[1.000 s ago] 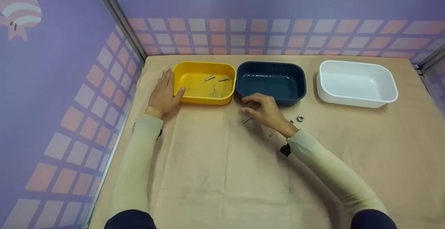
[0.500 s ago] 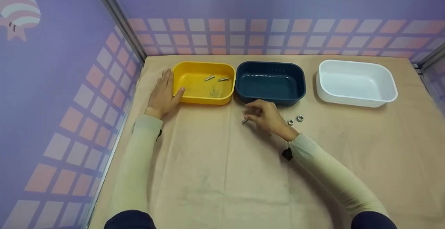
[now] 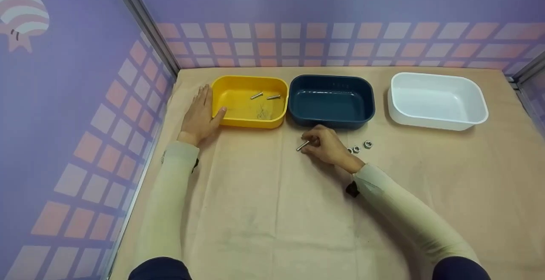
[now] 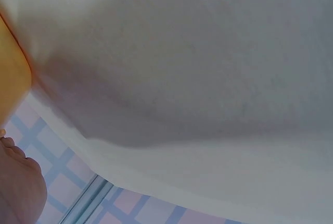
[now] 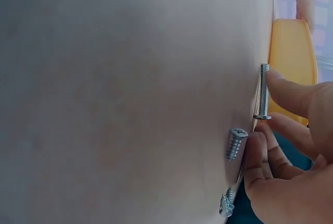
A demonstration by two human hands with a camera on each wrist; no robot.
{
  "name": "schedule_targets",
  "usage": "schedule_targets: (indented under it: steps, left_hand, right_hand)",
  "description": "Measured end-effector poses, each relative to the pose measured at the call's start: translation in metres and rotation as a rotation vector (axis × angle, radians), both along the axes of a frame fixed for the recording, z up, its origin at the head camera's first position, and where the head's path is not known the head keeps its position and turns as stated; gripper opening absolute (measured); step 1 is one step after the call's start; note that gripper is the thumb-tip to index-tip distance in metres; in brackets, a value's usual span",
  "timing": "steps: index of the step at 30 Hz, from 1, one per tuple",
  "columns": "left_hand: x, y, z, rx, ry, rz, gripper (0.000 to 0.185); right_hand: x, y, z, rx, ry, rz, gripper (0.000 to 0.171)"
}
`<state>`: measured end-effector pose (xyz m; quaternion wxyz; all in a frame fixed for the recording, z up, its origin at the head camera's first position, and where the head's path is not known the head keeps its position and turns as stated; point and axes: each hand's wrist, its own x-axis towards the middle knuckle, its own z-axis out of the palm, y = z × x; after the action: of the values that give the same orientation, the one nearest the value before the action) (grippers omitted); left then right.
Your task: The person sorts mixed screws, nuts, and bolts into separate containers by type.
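Note:
My right hand (image 3: pixel 327 146) is low over the cloth in front of the dark blue bin (image 3: pixel 331 124), pinching a silver screw (image 3: pixel 302 145) between thumb and fingertips. In the right wrist view the screw (image 5: pixel 264 91) shows a threaded shank and a flat head. A shorter cross-head screw (image 5: pixel 237 145) lies near the curled fingers there; the hand hides it from the head view. Fingers straight, my left hand (image 3: pixel 199 116) rests along the left side of the yellow bin (image 3: pixel 251 123), its thumb over the front rim. Two screws (image 3: pixel 273 97) lie inside that bin.
Several nuts (image 3: pixel 368 144) sit on the cloth right of the right hand, one partly hidden. A white bin (image 3: pixel 436 123) stands at the back right. The yellow and blue bins stand side by side. Patterned walls (image 3: pixel 272 44) enclose the back and sides.
My right hand has come down and slightly toward me, its fingers closing on the screw that lay on the cloth. The left hand keeps its place at the yellow bin.

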<state>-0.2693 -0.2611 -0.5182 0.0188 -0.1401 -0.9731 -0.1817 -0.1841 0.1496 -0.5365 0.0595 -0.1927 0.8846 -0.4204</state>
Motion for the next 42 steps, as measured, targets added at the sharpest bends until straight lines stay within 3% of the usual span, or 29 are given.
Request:
schedule_targets:
  steps: [7, 15, 31, 42]
  left_hand:
    - [0.0005, 0.0007, 0.0010, -0.001, -0.013, 0.009, 0.088]
    - [0.0004, 0.0002, 0.0019, -0.002, -0.008, 0.008, 0.089]
    - [0.0028, 0.0008, -0.0013, 0.023, 0.005, 0.006, 0.089]
    - [0.0027, 0.0004, -0.0007, 0.014, -0.013, 0.015, 0.088]
  right_hand:
    - [-0.0030, 0.0025, -0.0010, 0.047, -0.017, -0.016, 0.029]
    - [-0.0055, 0.0031, -0.0032, 0.008, -0.031, -0.041, 0.021]
    - [-0.0044, 0.0025, -0.0034, 0.043, -0.005, -0.008, 0.008]
    - [-0.0059, -0.0008, 0.0031, 0.010, 0.024, 0.014, 0.007]
